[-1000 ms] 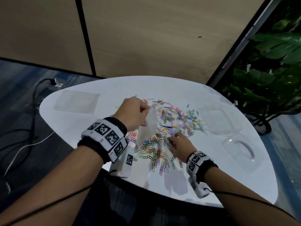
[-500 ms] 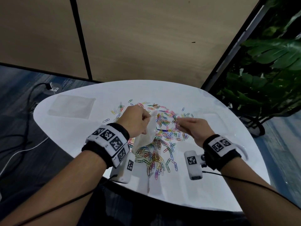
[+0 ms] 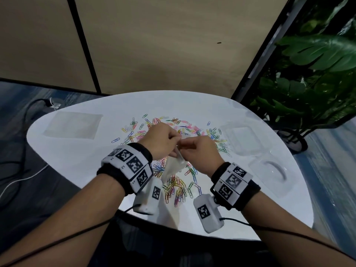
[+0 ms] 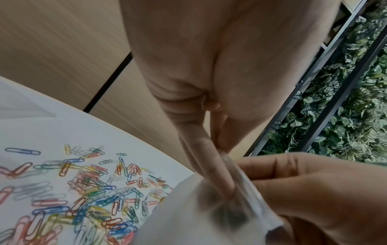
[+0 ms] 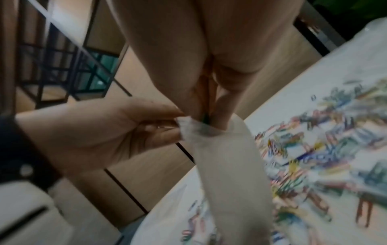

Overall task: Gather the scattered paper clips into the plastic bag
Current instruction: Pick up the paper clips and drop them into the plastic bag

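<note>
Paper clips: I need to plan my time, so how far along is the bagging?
Done: little that shows; the plastic bag looks nearly empty. In hand: the left hand pinches the bag's mouth while the right hand pushes pinched clips into it, as the right wrist view shows. Left: most of the job, as the colourful paper clips lie spread across the white table.
</note>
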Motion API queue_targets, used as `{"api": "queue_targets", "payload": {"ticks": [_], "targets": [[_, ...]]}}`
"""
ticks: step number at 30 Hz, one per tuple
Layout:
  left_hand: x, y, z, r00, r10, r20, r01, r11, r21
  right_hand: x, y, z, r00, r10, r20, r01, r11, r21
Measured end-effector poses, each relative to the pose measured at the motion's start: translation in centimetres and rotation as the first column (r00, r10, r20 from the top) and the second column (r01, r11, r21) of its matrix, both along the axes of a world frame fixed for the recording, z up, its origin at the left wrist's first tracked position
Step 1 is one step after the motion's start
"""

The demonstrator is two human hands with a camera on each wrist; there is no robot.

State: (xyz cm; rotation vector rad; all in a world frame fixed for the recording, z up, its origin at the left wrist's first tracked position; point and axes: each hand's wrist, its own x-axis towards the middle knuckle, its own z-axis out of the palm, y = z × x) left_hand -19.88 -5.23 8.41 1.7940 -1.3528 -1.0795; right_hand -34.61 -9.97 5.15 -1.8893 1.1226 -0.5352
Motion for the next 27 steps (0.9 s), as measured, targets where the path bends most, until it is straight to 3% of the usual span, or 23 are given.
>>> {"api": "queue_targets", "payload": {"ticks": [4, 7, 9, 11, 13, 14, 16, 18, 20, 23, 27], "targets": [[-0.6, -0.1, 0.1, 1.0, -0.004, 0.021, 0.004, 1.0, -0.012, -0.2, 0.1, 0.6, 0.978, 0.067, -0.196, -0.127, 0.942, -0.311], [-0.5, -0.2, 0.1, 0.999, 0.0, 0.033, 0.0, 1.0, -0.009, -0.5, -0.4, 1.1, 0.955, 0.128, -0.266, -0.207, 0.933, -0.295], [-0.2, -0.2, 0.2, 1.0, 0.014, 0.023, -0.014, 1.0, -0.006, -0.8, -0.5, 2.1, 0.984, 0.141, -0.11, -0.16, 0.969, -0.189], [0.1, -0.1, 0.1, 1.0, 0.026, 0.016, -0.026, 1.0, -0.014, -1.6, -0.7, 2.6, 0.993, 0.065, 0.097, -0.06, 0.997, -0.049], [0.4, 0.1, 0.1, 0.999, 0.038, 0.006, -0.038, 0.999, -0.013, -2.8, -1.2, 2.4, 0.985, -0.04, 0.168, 0.034, 0.999, 0.038], [0.6, 0.2, 0.0, 0.999, 0.042, 0.009, -0.042, 0.999, -0.009, -3.8, -1.6, 1.6, 0.989, -0.08, 0.128, 0.072, 0.995, 0.065], [1.0, 0.4, 0.0, 0.998, 0.047, 0.028, -0.048, 0.999, 0.005, -5.8, -2.3, -1.1, 0.989, -0.082, -0.12, 0.099, 0.985, 0.143], [1.6, 0.6, 0.0, 0.997, 0.054, 0.055, -0.055, 0.998, 0.006, -7.7, -2.2, -4.3, 0.896, 0.061, -0.44, 0.081, 0.951, 0.299], [2.2, 0.8, 0.0, 0.995, 0.065, 0.072, -0.065, 0.998, -0.001, -8.7, -1.1, -7.1, 0.773, 0.209, -0.599, 0.038, 0.927, 0.372], [2.9, 1.1, 0.0, 0.993, 0.074, 0.094, -0.074, 0.997, 0.001, -8.1, 0.4, -10.3, 0.692, 0.145, -0.707, -0.024, 0.984, 0.179], [3.8, 1.4, -0.2, 0.991, 0.083, 0.102, -0.083, 0.997, -0.009, -5.5, 0.8, -11.6, 0.764, 0.022, -0.645, 0.037, 0.996, 0.078]]}}
